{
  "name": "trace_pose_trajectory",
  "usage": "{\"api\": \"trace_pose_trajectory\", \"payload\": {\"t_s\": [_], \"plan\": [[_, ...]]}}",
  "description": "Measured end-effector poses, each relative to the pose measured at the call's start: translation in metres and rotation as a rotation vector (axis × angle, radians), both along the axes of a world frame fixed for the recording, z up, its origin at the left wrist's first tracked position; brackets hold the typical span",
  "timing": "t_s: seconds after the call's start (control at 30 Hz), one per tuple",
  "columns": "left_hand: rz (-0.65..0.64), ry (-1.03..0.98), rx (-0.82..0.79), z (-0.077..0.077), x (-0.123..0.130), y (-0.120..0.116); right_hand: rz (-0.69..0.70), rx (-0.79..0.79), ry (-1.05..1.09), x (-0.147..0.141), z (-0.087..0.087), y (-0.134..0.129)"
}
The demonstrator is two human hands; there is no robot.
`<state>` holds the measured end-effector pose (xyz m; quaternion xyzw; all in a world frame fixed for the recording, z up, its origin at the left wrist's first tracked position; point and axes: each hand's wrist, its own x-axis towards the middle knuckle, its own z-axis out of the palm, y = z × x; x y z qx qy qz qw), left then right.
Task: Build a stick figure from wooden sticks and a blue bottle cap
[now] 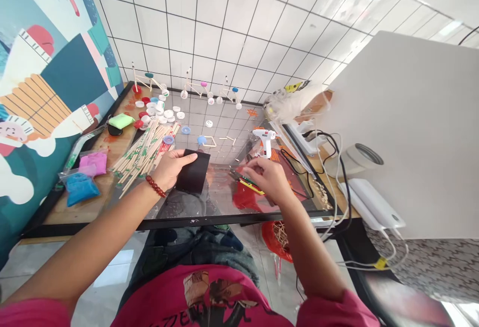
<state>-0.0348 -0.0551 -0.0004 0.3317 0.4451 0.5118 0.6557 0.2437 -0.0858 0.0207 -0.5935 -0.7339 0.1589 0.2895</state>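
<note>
My left hand (172,167), a beaded bracelet on its wrist, grips a black square sheet (193,173) by its upper left side, thumb on top. The sheet is held over the front of the glass-topped table. Curled fingers of my right hand (267,177) close over a small group of tools, among them a yellow-handled one (255,187); what they pinch is hidden. Just beyond that hand stands a white glue gun (265,140). A small frame of sticks with a light blue piece (202,140) lies past the sheet.
Wrapped chopsticks (147,150) and bottle caps (160,110) cover the left side. Small stick-and-cap models (204,90) line the back edge. Bags of blue clay (81,188) and pink clay (93,163) lie far left. Cables (342,177) run along the right; a red basket (270,239) is below.
</note>
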Motion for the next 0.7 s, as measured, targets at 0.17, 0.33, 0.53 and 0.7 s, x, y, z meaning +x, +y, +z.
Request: {"api": "trace_pose_trajectory", "payload": {"t_s": [0.17,0.33,0.53,0.7], "plan": [[-0.085,0.018,-0.014,0.000,0.004,-0.006,0.056,0.035,-0.436,0.034,-0.015,-0.036],[-0.112,0.011,0.011,-0.002,0.002,-0.007,0.072,0.084,-0.488,0.021,-0.020,-0.040],[-0.169,0.093,0.046,-0.001,0.004,-0.011,0.109,0.054,0.209,-0.029,-0.007,-0.026],[-0.225,0.107,0.078,0.001,0.007,-0.016,0.125,-0.109,0.529,-0.082,-0.015,-0.001]]}}
